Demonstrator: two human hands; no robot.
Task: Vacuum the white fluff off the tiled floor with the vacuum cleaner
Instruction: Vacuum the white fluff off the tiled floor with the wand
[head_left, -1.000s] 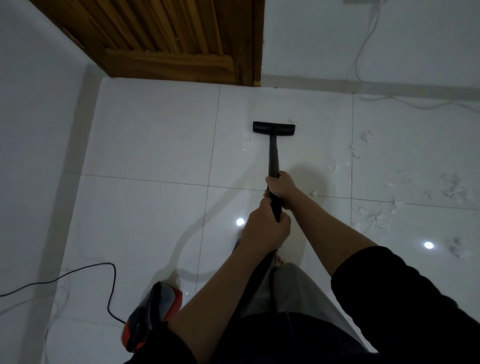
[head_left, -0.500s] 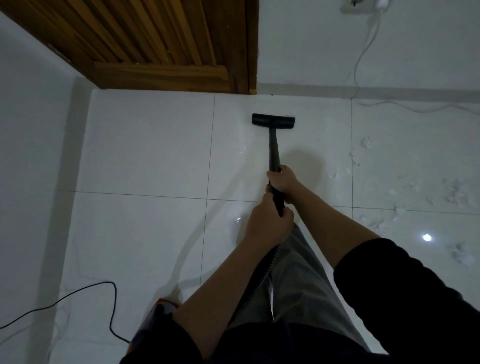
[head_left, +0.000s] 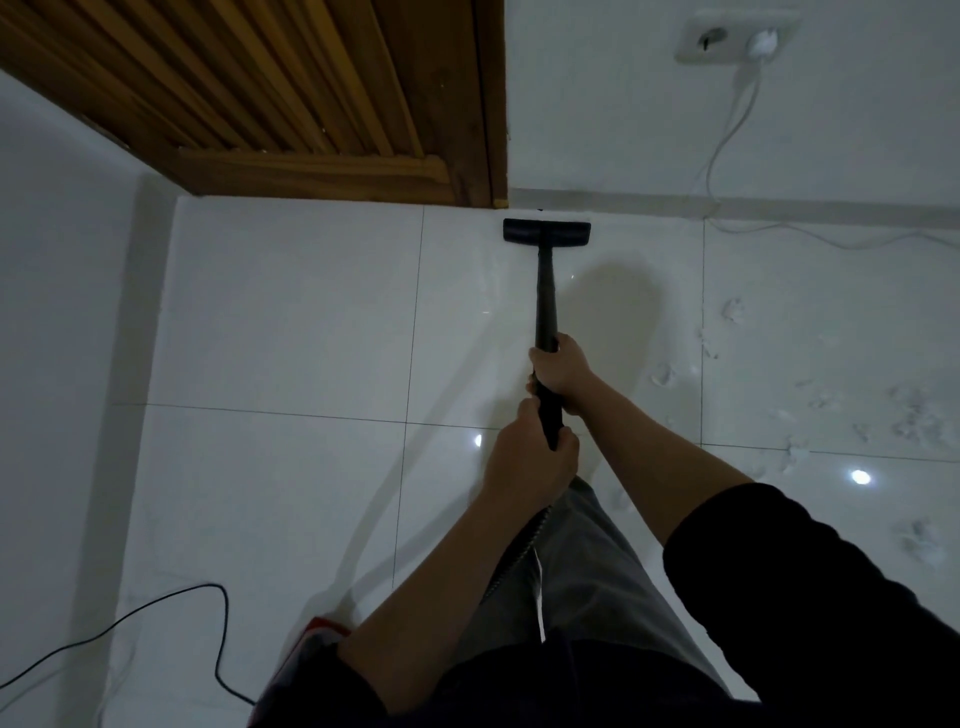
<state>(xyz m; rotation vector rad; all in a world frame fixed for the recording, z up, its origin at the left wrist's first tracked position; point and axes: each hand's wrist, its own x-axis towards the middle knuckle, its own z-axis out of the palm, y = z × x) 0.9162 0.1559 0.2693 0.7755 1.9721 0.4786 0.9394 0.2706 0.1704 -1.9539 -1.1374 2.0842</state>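
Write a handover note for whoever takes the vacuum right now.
Left hand grips the near end of the black wand; right hand grips it further along. Floor head sits flat on the tiled floor at the wall's foot, beside the wooden door. The tiles around the head look free of fluff. Left: white fluff scattered over the tiles to the right. Mind the black cord lower left.

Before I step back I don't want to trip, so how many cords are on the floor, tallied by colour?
Black cord, lower left floor: 1
White cord, trailing from the wall socket along the skirting: 1
Total: 2
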